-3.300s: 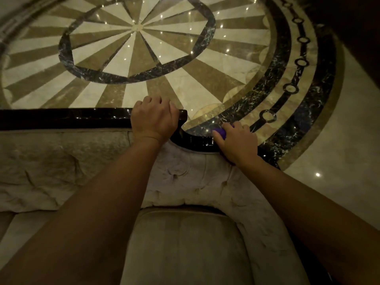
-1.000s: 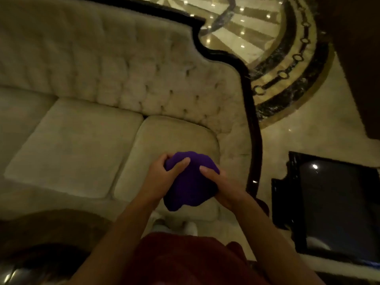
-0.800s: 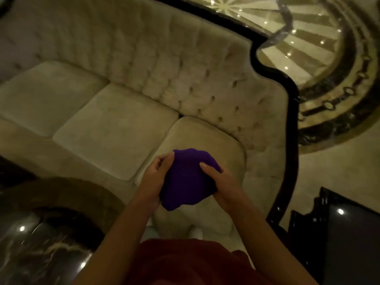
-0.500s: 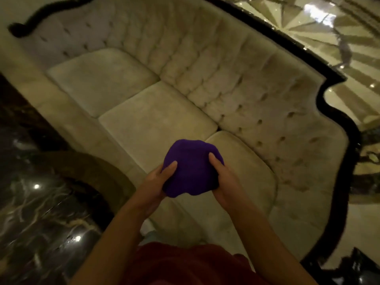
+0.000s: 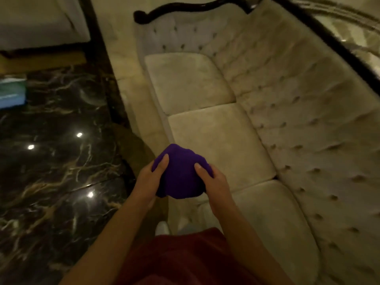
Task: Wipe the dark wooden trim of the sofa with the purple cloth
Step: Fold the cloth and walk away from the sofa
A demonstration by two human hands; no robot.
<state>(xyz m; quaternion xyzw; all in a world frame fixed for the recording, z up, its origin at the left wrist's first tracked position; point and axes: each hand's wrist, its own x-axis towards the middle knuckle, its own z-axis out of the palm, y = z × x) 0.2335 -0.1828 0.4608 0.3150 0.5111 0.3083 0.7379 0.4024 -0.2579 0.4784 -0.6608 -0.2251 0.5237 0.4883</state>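
Head view: the left hand (image 5: 149,182) and right hand (image 5: 216,185) are both gripping the bunched purple cloth (image 5: 181,173), thumbs pressing on top, fingers curling beneath. The cloth is hanging above the cream tufted sofa (image 5: 298,124) (front seat edge), well apart from its dark wooden trim (image 5: 193,8). Black veined marble floor (image 5: 53,161) is lying left.

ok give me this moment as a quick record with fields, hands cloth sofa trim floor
left hand: grips the cloth's left side
right hand: grips the cloth's right side
purple cloth: bunched between both hands, above the seat's front edge
sofa: cream, tufted back, three seat cushions
dark wooden trim: runs along the top of the back, not touched by the cloth
floor: dark veined marble, left of the sofa
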